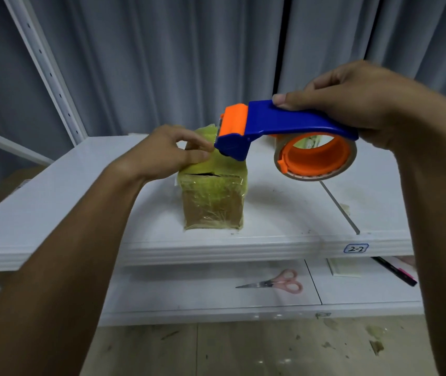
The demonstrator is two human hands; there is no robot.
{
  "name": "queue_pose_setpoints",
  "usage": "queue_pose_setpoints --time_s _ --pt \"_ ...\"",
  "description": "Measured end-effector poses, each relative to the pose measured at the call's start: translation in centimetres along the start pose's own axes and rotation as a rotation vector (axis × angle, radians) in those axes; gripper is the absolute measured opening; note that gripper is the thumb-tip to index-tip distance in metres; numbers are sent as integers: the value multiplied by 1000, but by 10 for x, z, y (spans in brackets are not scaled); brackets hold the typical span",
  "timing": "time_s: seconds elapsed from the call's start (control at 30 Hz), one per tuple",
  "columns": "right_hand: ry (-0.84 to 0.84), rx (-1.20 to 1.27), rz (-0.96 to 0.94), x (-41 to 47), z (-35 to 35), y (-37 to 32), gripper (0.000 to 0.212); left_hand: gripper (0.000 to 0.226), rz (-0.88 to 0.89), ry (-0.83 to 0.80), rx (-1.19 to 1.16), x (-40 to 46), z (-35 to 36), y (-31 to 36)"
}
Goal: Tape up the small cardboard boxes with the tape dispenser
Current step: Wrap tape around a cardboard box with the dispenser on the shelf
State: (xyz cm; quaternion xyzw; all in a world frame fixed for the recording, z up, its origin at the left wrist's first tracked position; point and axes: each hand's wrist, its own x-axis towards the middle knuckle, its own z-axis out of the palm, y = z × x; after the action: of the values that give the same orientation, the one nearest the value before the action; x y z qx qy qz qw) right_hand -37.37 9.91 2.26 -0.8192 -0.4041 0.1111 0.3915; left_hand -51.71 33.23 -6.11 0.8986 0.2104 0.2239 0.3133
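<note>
A small cardboard box (213, 202) wrapped in yellowish clear tape stands on the white upper shelf (80, 213); a dark gap shows along its top front edge. My left hand (167, 153) rests on the box top, thumb and forefinger pinching the tape end by the dispenser's front. My right hand (352, 101) grips the handle of the blue and orange tape dispenser (279, 123), held above the box with its orange-capped blade end at the box's top. The tape roll (315, 157) on its orange hub hangs to the right of the box.
On the lower shelf lie pink-handled scissors (276, 283), a white flat block (344, 267) and a black pen (395, 271). A label "2-2" (355, 248) marks the upper shelf's front edge. Grey curtains hang behind; a white upright post (45, 69) stands at left. Tape scraps litter the floor.
</note>
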Motion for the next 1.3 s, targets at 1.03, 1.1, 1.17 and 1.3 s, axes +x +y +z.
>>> queue_pose_setpoints --time_s 1.03,1.1,1.17,1.3 --pt "2 32 150 93 29 -39 33 66 264 202 266 -31 37 -5" --pt "-21 32 156 96 35 -37 32 69 280 260 225 -29 40 -10" --pt "-44 37 165 98 40 -35 32 71 303 277 220 -27 38 -11" --pt "-64 47 189 104 45 -30 32 54 336 268 180 -24 27 -16"
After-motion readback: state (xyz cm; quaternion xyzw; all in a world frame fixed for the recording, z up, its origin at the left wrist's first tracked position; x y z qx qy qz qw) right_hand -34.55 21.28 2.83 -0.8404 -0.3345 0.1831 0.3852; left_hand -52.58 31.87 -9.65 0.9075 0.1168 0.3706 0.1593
